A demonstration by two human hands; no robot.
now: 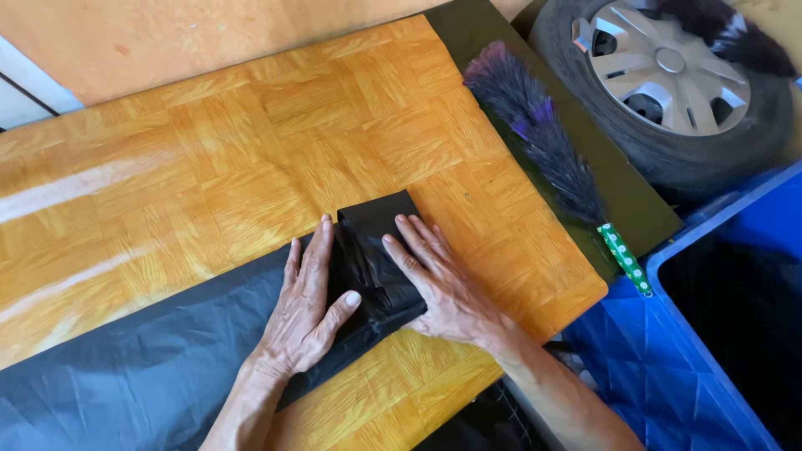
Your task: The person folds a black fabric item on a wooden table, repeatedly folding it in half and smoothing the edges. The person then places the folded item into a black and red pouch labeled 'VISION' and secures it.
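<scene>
1. Plastic sheeting, a black bin bag (125, 367), stretches flat along the wooden table (251, 142) from the lower left.
2. Left hand (305, 309) lies spread, palm down, thumb pressing the bag's folded end (376, 250).
3. Right hand (439, 284) presses flat beside it, fingers extended, pinching nothing.
4. Film like this looks light, limp and slippery; grip is likely best at the thicker folded edges.
5. Farther right lie a purple feather duster (535, 134), a tyre (668, 92) and a blue crate (710, 334).
</scene>
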